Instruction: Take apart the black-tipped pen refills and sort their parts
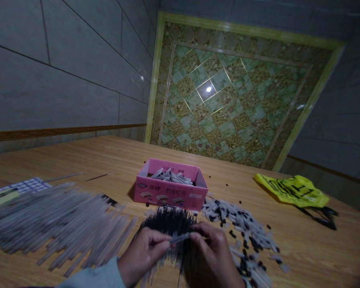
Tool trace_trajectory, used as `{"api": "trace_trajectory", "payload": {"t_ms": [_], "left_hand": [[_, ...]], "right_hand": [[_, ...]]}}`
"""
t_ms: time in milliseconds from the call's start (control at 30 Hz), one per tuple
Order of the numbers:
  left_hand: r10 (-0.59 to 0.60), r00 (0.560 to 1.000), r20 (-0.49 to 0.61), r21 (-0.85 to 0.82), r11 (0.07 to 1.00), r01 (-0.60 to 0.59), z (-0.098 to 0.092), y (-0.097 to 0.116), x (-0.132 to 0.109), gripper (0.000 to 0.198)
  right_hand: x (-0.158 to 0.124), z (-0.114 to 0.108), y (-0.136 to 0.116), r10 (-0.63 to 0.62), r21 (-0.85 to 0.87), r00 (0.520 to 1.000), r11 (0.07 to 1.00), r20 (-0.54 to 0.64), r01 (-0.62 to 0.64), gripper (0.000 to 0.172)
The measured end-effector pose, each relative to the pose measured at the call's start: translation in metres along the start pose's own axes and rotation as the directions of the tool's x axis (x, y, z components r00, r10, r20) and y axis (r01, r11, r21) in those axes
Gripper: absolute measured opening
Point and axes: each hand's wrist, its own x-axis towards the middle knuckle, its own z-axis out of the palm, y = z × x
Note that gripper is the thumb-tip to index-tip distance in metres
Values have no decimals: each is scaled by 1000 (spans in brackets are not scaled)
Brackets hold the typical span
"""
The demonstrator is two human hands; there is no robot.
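My left hand pinches the left end of a slender clear plastic tube. At the tube's other end, the thumb and fingers of my right hand are closed on it. Whether anything is inside the tube is too small to tell. Just beyond and beneath my hands lies a dense pile of thin black sticks. Left of my left hand, many long clear tubes lie spread on the table. To the right of my right hand are scattered small white and black pieces, some like short caps.
Behind the black pile stands an open pink cardboard box with short whitish sticks inside. A yellow plastic bag and black-handled scissors lie at the right. A checked cloth is at the far left of the wooden table.
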Motion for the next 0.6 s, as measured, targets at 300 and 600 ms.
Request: {"api": "trace_trajectory", "payload": {"t_ms": [300, 600], "left_hand": [[379, 915, -140, 373, 876, -306, 3, -1, -12, 24], [604, 787, 127, 685, 520, -510, 1, -2, -13, 31]], "right_hand": [[0, 14, 14, 213, 77, 976, 973, 46, -216, 39], [-6, 0, 7, 475, 202, 800, 799, 366, -567, 46]]}}
